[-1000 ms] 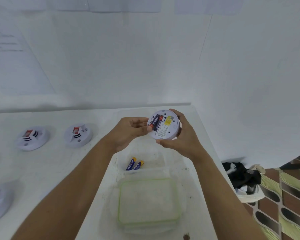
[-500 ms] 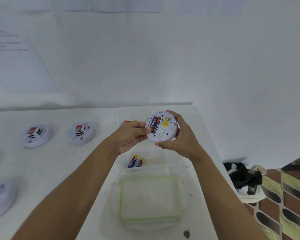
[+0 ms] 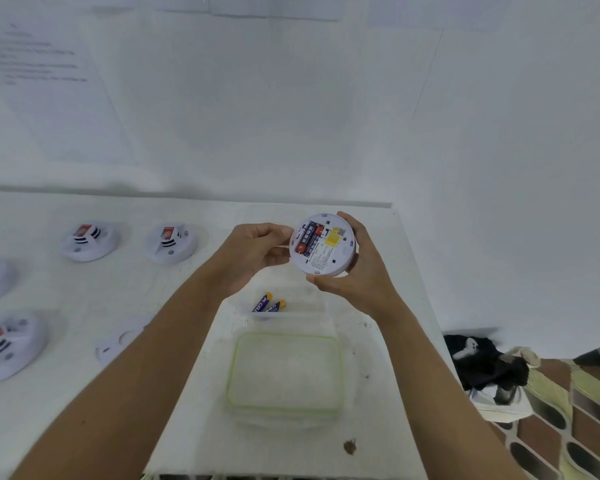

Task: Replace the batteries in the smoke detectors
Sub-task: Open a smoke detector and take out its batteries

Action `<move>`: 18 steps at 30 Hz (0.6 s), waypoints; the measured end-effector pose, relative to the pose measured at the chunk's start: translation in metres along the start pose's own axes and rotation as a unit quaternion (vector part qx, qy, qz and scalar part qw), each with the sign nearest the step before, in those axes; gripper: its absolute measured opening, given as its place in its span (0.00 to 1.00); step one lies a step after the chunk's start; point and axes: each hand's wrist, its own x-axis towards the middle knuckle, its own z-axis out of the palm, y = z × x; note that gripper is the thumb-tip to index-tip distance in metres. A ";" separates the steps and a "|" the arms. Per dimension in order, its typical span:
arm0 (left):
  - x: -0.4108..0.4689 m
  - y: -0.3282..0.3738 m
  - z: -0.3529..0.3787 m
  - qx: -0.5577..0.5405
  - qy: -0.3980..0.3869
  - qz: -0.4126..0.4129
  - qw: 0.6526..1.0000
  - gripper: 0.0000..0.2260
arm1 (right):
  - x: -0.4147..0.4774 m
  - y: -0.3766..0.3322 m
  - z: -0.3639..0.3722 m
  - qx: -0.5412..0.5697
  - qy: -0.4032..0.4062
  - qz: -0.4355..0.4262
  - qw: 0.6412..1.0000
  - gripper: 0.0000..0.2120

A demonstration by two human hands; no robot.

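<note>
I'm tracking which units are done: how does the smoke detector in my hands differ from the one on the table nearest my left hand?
The held smoke detector is gripped in the air by the right hand; the table smoke detector lies flat. The held one shows its back, with batteries and a yellow label; the other shows its vented front. Both are round and white.

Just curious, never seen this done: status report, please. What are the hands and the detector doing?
Right hand grips smoke detector, back facing up, batteries showing. Left hand pinches its rim beside them. Nothing blocking.
</note>
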 end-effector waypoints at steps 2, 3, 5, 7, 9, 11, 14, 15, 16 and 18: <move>-0.010 0.000 -0.004 0.048 0.037 0.014 0.998 0.10 | -0.004 -0.003 0.004 0.005 -0.009 -0.004 1.000 0.49; -0.016 0.001 -0.007 0.064 0.057 0.017 0.996 0.09 | -0.007 -0.005 0.007 0.009 -0.010 -0.003 1.000 0.49; -0.029 0.001 -0.013 0.089 0.087 0.032 0.992 0.07 | -0.014 -0.009 0.014 0.017 -0.013 0.003 1.000 0.49; -0.044 -0.002 -0.023 0.140 0.112 0.052 0.982 0.06 | -0.019 -0.013 0.021 0.017 -0.026 0.003 1.000 0.46; -0.059 -0.010 -0.037 0.201 0.132 0.061 0.969 0.06 | -0.024 -0.017 0.030 0.017 -0.037 0.002 0.999 0.44; -0.076 -0.017 -0.053 0.259 0.162 0.065 0.950 0.05 | -0.028 -0.023 0.041 0.027 -0.050 -0.003 0.998 0.44; -0.101 -0.027 -0.083 0.359 0.183 0.055 0.914 0.05 | -0.032 -0.030 0.063 0.041 -0.071 -0.008 0.997 0.43; -0.109 -0.032 -0.092 0.388 0.182 0.045 0.902 0.05 | -0.034 -0.033 0.071 0.046 -0.077 -0.011 0.996 0.43; -0.116 -0.038 -0.103 0.414 0.180 0.032 0.892 0.05 | -0.036 -0.035 0.081 0.050 -0.081 -0.011 0.995 0.44; -0.128 -0.051 -0.124 0.463 0.174 -0.007 0.869 0.08 | -0.039 -0.038 0.099 0.053 -0.086 0.002 0.995 0.44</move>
